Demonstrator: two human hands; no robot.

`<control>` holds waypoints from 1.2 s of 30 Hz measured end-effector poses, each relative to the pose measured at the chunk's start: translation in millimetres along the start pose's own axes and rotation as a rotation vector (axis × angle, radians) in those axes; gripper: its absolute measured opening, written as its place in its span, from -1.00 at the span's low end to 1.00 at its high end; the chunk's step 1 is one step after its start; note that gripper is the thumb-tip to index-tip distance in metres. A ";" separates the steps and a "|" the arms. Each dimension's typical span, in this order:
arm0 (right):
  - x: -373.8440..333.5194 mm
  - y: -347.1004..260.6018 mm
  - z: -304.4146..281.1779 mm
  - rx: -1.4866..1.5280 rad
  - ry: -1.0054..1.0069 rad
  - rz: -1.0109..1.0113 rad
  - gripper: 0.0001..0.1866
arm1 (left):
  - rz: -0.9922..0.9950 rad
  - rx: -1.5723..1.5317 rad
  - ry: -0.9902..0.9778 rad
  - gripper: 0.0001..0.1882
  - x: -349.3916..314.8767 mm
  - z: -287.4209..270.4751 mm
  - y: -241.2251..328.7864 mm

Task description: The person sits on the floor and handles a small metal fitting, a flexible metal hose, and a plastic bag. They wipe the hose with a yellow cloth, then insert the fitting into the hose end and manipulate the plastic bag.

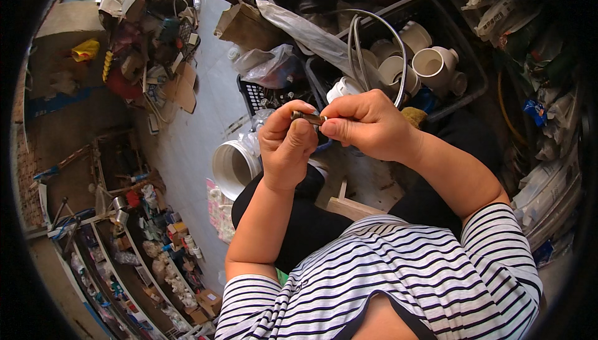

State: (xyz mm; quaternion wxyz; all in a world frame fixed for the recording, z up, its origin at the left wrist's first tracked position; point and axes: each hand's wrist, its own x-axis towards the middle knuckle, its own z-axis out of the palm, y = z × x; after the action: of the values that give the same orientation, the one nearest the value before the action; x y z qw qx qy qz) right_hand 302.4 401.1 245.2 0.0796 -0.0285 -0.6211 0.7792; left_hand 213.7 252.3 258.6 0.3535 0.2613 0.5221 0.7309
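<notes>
Both of my hands meet in the middle of the view, raised in front of my chest. Between the thumb and fingers of my left hand (285,147) is a small brass-coloured cylindrical fitting (308,118), lying roughly level. My right hand (377,127) pinches its right end, where a tiny white bit shows at the fingertips. I cannot make out what that bit is. Just beyond my hands stands a black crate (476,72) holding several white plastic pipe fittings (430,65). A looped silvery hose (403,60) arches over them.
Left of my forearm a white bucket (219,164) lies with its opening showing. A black perforated basket (254,96) sits beyond my left hand. Between my knees is a piece of wood (355,208). Loaded shelves (103,240) line the left; plastic bags (539,184) pile up on the right.
</notes>
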 end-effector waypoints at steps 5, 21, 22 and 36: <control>-0.9 1.7 1.7 0.031 -0.002 0.035 -0.86 | -0.016 -0.002 0.010 -0.76 -2.3 4.9 -0.3; 1.0 -1.4 2.8 -0.017 -0.020 0.040 -0.84 | 0.063 -0.162 -0.008 -0.54 -7.7 4.3 -7.0; 1.4 -1.5 2.6 -0.039 -0.030 0.045 -0.83 | 0.132 -0.220 -0.014 -0.54 -6.4 1.7 -5.8; 6.3 -3.0 8.3 0.143 -0.116 0.142 -0.62 | -0.018 -0.166 0.043 -0.74 -6.3 -2.7 -10.3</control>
State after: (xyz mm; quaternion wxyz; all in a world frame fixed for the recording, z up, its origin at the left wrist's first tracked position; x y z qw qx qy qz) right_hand 295.3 394.8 250.3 -0.0103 -0.0216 -0.5640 0.8254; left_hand 218.1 247.9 247.9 0.3694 0.2106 0.4695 0.7738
